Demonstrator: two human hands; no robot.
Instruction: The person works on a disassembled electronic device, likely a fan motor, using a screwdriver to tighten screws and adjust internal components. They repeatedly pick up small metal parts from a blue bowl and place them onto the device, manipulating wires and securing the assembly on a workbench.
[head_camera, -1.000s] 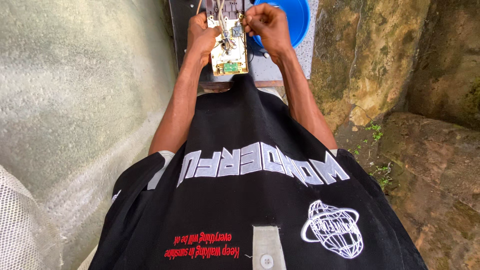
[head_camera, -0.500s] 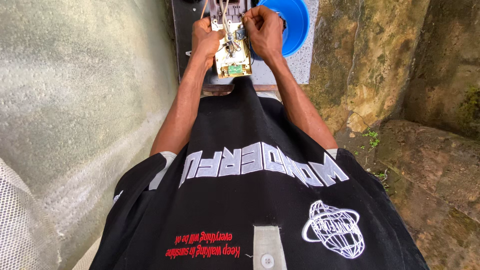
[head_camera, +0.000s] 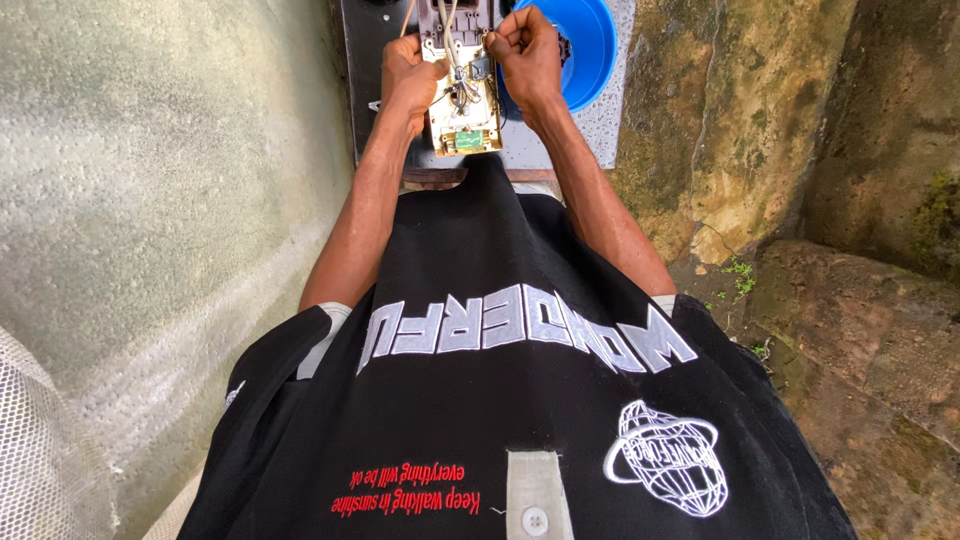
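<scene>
Big picture first: a pale rough wall (head_camera: 130, 200) runs down the left, mossy stone (head_camera: 760, 130) rises on the right, and a dark tabletop (head_camera: 370, 60) sits at the far end between them. On it, a blue bowl (head_camera: 590, 50) lies just behind the right hand. Both arms stretch straight ahead over the black shirt (head_camera: 500, 400). Now the centre: an opened circuit board (head_camera: 462, 110), cream-coloured with a small green part at its near end, hangs between the two fists, its long axis pointing away from the body. The left hand (head_camera: 408, 80) is curled tight on the board's left edge. The right hand (head_camera: 525, 55) is closed in a fist at the board's upper right, pinching among the thin wires (head_camera: 455, 60). Both hands touch it; neither is nearer.
</scene>
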